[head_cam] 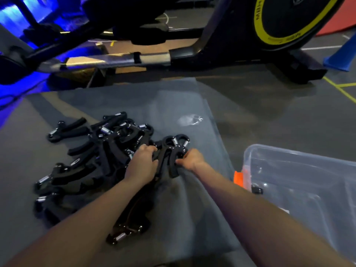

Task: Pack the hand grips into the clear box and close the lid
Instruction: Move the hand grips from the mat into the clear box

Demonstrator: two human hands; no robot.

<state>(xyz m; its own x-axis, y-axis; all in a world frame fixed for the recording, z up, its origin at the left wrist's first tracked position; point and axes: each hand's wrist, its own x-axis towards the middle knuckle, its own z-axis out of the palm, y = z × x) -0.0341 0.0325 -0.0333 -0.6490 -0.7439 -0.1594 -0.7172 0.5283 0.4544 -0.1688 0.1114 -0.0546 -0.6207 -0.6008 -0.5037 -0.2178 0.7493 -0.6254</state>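
A pile of several black hand grips (100, 151) with silver springs lies on a grey mat (183, 209). At the pile's right edge, my left hand (141, 165) and my right hand (189, 158) each hold black hand grips (169, 149), fingers curled round the handles. The clear box (300, 187) stands open at the right, with an orange latch (238, 177) on its near-left side. One hand grip (257, 189) shows inside the box by its left wall. I cannot see the lid.
A black and yellow exercise bike (269, 31) with its long base rail (115, 60) stands just beyond the mat. A small clear plastic bag (189, 119) lies on the mat. A blue object (341, 58) stands at the far right.
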